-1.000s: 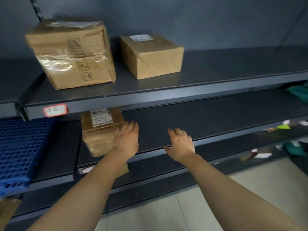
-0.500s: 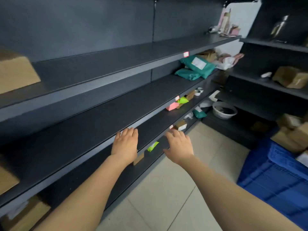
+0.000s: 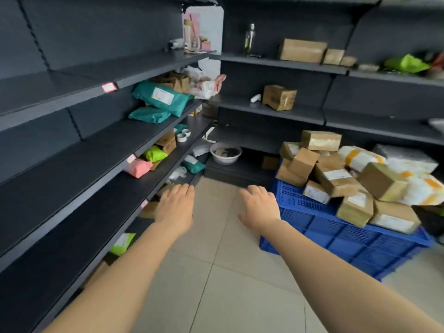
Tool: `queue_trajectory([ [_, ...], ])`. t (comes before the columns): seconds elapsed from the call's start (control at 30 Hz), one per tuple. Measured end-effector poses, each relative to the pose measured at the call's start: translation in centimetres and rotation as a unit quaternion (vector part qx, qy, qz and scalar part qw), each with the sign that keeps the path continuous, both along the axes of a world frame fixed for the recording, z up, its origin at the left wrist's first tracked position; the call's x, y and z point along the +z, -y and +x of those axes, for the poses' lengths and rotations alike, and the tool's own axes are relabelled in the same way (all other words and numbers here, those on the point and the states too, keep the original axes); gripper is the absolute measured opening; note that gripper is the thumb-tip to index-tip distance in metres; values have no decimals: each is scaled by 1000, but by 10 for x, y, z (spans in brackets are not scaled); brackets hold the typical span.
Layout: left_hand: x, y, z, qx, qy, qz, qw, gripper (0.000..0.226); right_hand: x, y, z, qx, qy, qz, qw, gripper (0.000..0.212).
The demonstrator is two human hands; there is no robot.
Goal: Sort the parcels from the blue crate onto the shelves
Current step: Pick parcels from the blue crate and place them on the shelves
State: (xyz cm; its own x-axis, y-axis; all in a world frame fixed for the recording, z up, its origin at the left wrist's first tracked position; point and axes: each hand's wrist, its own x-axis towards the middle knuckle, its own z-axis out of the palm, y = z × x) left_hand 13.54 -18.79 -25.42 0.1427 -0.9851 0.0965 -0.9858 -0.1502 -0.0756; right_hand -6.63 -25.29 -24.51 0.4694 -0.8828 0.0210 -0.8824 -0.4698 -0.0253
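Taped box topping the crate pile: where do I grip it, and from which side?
Probably by its two short ends, coming from the front and above. The taped box lies roughly level with its long face toward the camera, nothing on it, and both ends look exposed.

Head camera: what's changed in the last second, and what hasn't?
The view swung right along the shelves, off two boxes seen earlier, bringing the blue crate of parcels into sight. The left hand came away from a box on the middle shelf and now hovers over the floor beside the right hand. Both hands stayed open, empty and stretched forward.
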Motion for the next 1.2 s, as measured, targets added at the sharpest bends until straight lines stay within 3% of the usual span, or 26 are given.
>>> queue_trajectory([
  [0.7,-18,369,-246,-211,-60,50,974,74,-18,289,-242,-228,-17,59,972,54],
  [0.93,-55,454,-334,-218,-75,86,969,77,-43,374,-330,-243,-32,93,965,49],
  [1.2,-104,529,-417,-177,-131,147,964,75,-84,459,-415,-241,-45,150,958,59],
])
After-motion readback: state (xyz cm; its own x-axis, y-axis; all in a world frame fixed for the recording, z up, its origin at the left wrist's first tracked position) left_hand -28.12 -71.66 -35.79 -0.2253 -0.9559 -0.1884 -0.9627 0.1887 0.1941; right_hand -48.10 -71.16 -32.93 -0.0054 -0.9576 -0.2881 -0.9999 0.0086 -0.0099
